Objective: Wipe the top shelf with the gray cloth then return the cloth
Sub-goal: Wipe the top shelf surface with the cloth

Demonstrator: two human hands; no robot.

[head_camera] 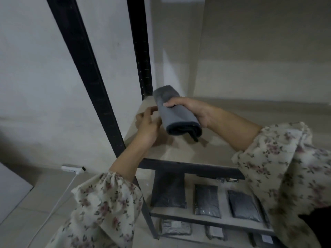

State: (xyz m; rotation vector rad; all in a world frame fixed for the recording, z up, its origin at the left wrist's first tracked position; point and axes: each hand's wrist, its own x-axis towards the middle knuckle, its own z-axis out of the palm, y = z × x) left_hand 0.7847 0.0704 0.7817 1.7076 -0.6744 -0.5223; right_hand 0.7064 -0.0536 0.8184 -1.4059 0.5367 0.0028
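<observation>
The gray cloth (176,116), folded into a thick roll, is held just above the left end of the top shelf (206,151), a pale board in a black metal frame. My right hand (193,109) grips the cloth from the right, fingers curled over its top. My left hand (147,125) is at the cloth's left side, its fingertips touching the cloth's edge; I cannot see whether they pinch it.
Black uprights (89,74) of the rack rise at the left, close to the wall. Lower shelves hold several dark packaged items (206,201). A white power strip (72,169) with its cord lies on the tiled floor at the left.
</observation>
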